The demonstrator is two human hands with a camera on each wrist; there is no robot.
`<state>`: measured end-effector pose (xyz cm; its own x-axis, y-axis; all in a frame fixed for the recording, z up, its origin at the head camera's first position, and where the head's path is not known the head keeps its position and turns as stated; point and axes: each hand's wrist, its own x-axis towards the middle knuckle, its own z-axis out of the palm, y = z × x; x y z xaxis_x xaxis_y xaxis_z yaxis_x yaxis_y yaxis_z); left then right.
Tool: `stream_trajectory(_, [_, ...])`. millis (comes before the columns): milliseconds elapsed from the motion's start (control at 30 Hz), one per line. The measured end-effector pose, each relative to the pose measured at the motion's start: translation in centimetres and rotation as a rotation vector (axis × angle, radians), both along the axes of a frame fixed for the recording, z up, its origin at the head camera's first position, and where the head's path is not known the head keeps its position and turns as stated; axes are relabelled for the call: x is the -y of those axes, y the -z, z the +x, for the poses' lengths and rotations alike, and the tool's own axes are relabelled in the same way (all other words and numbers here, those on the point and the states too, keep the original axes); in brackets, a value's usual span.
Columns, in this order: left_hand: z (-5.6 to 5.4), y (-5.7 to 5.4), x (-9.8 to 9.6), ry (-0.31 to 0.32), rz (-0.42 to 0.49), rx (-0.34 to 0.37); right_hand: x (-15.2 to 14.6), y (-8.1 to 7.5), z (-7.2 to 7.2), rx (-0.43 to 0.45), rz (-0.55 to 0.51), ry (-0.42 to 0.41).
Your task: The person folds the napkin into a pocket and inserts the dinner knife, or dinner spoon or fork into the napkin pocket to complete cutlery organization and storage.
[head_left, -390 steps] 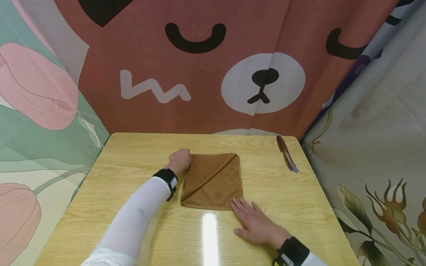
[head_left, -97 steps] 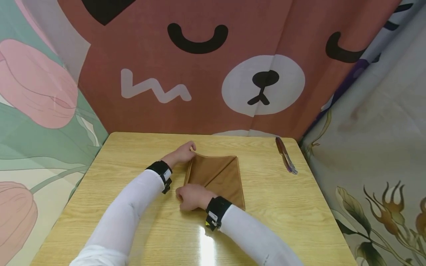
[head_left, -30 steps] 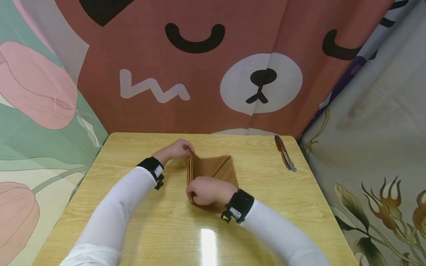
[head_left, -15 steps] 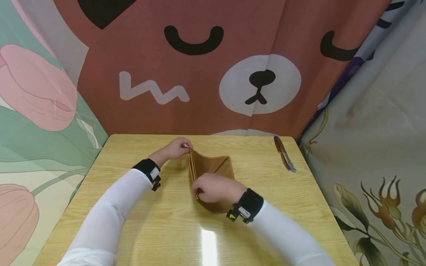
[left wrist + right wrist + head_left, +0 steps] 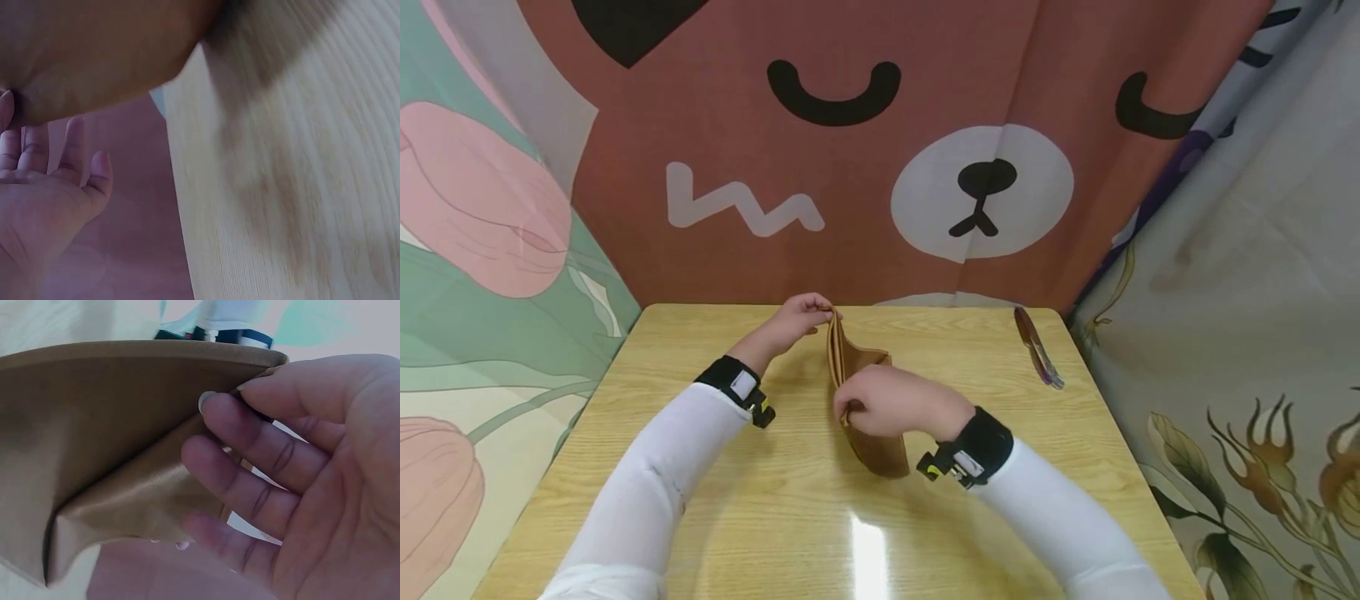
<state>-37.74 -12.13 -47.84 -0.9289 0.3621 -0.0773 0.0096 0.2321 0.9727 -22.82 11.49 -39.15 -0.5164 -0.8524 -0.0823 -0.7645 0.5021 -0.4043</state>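
A brown cloth (image 5: 887, 458), folded in layers, stands up at the middle of a pale wood table (image 5: 760, 500), raised between a person's two hands. The left hand (image 5: 790, 323) pinches the far end of the cloth's upper edge, close to the table's back edge; in the left wrist view its other fingers stretch out past the fabric. The right hand (image 5: 898, 402) pinches the near end of that edge between thumb and forefinger, the remaining fingers bent loosely against the inner face. From the raised edge the cloth falls away to the right in a curve, and a diagonal fold shows inside it; whether its lower edge touches the wood, I cannot tell. A slim brown-and-silver object (image 5: 1039, 348) lies near the back right corner, well apart from the cloth, with a stretch of tabletop between them. More wood extends to the left of the cloth and toward the front, where a strip of glare (image 5: 869, 554) shines. Both wrists wear black bands below white sleeves. A red-brown curtain (image 5: 730, 108) with a bear's face hangs just behind the back edge, and flowered drapes flank the sides.
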Motion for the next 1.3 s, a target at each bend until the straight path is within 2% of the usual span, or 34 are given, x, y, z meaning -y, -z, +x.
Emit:
stream_trajectory(167, [-0.2, -0.4, -0.3, -0.047, 0.117, 0.011, -0.2, -1.5, -0.1, 0.015, -0.028, 0.002])
stream_trajectory(467, [0.1, -2.0, -1.0, -0.095, 0.234, -0.011, 0.2, -3.5, -0.8, 0.022, -0.069, 0.002])
stream_trajectory(600, [-0.1, -2.1, -0.7, -0.128, 0.254, -0.022, 1.0, -4.2, -1.2, 0.032, -0.082, -0.003])
stream_trajectory(733, [-0.2, -2.4, -0.3, -0.170, 0.259, -0.064, 2.2, -4.8, -1.6, 0.025, -0.076, -0.015])
stream_trajectory(900, [-0.3, -3.0, 0.3, -0.216, 0.290, -0.098, 3.8, -5.9, -2.0, 0.010, -0.066, -0.033])
stream_trajectory(1133, [0.2, -3.9, 0.6, -0.220, 0.338, -0.118, 5.3, -7.2, -2.5, 0.029, -0.046, -0.045])
stream_trajectory(1300, [0.8, -4.5, 1.6, -0.238, 0.351, -0.085, 6.4, -7.2, -2.8, 0.039, -0.022, -0.062])
